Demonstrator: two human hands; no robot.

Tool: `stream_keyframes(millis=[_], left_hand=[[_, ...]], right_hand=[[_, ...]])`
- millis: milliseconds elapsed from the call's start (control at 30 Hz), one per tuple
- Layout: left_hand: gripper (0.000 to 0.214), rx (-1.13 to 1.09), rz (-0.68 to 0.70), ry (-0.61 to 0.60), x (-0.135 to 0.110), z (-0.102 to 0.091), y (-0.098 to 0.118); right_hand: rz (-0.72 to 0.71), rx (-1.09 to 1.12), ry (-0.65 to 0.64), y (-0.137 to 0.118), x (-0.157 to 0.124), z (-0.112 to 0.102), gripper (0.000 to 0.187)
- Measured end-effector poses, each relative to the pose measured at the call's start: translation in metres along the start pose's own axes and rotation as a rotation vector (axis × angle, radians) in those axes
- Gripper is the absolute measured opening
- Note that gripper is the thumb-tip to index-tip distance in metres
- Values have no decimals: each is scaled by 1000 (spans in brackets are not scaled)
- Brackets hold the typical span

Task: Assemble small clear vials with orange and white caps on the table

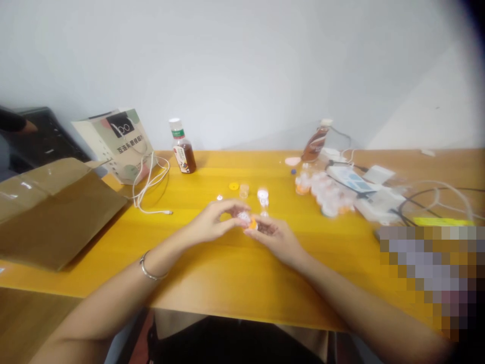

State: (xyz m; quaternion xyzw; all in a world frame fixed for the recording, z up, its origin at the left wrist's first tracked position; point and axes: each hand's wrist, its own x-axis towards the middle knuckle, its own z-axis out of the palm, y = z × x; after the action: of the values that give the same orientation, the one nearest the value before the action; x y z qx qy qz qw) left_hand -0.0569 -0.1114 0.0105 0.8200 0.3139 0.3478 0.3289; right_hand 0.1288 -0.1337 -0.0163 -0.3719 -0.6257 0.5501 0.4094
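Over the middle of the table, my left hand [212,221] is closed on a small whitish container [243,216], pinched between thumb and fingers. Right against it, my right hand [282,240] grips a small orange cap [252,224] by its fingertips. Cap and container touch or nearly touch; blur hides whether they are joined. Just beyond the hands are a yellow disc [234,186], a small clear cup [244,191] and a small clear bottle with a white top [262,196]. A tiny white piece [220,197] lies near my left fingers.
Left stand a brown paper bag [91,202], a printed carton bag [127,146] and a white cable [146,189]. A drink bottle [184,151] and a tilted one [316,141] stand behind. Several small clear bottles [329,194] cluster right, beside cables and white boxes [379,202].
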Motion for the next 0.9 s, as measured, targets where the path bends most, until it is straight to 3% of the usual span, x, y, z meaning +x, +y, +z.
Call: stream_keyframes(millis=[167, 300, 533, 700, 800, 900], left_hand=[[24, -113, -20, -79, -2, -2, -1], [23, -26, -4, 3, -3, -1, 0], [23, 270, 7, 7, -4, 2, 13], [34, 378, -144, 47, -5, 6, 12], [35, 359, -195, 10, -4, 3, 10], [28, 242, -134, -44, -2, -5, 9]], right_hand=[[47, 82, -88, 5, -1, -1, 16], [44, 116, -84, 4, -1, 0, 17], [-75, -122, -16, -2, -4, 3, 21], [-254, -386, 112, 3, -6, 4, 18], [-168, -299, 34, 2, -5, 7, 20], [-36, -103, -67, -1, -2, 9, 25]])
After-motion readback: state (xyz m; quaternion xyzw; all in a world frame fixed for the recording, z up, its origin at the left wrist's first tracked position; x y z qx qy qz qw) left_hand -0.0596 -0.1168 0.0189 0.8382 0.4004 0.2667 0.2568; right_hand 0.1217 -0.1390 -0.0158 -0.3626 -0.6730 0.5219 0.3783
